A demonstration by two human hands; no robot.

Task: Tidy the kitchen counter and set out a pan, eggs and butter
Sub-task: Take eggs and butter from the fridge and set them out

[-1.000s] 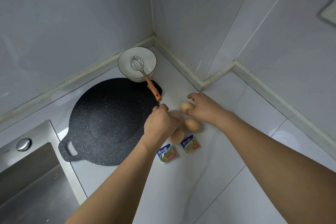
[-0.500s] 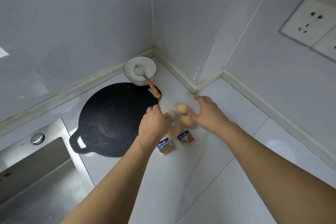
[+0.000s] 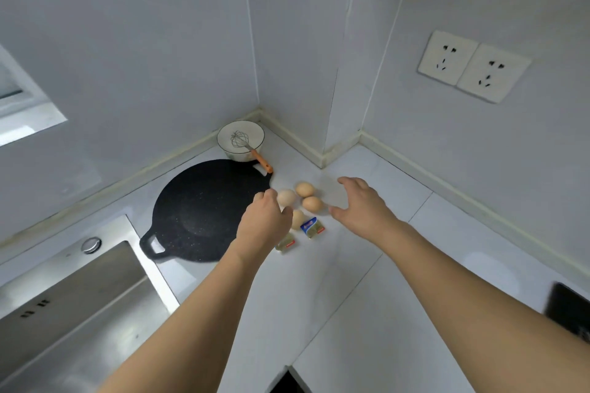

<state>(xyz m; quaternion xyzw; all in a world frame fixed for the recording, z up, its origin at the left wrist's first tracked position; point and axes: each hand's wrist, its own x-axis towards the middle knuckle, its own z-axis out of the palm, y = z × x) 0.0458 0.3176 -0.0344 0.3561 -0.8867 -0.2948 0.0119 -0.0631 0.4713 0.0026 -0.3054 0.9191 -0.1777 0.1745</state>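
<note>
A black speckled flat pan [image 3: 198, 210] lies on the white counter. To its right, several eggs sit close together, among them a pale egg [image 3: 286, 197] and two brown eggs [image 3: 305, 189] [image 3: 313, 203]. Just in front of them is a blue butter packet [image 3: 312, 227]. A second packet [image 3: 286, 244] is partly hidden by my left wrist. My left hand [image 3: 265, 223] hovers by the pale egg, fingers loosely curled and holding nothing I can see. My right hand [image 3: 360, 204] is spread and relaxed, right of the eggs and apart from them.
A white bowl [image 3: 255, 132] holding an orange-handled whisk [image 3: 252, 150] stands in the corner behind the pan. A steel sink [image 3: 79, 297] lies at the left. Wall sockets [image 3: 472, 65] are on the right wall, and a dark object [image 3: 568, 309] sits at the right edge.
My right hand has come off the brown eggs and drawn back to the right. My left hand has pulled back, uncovering the pale egg. The view has tilted upward.
</note>
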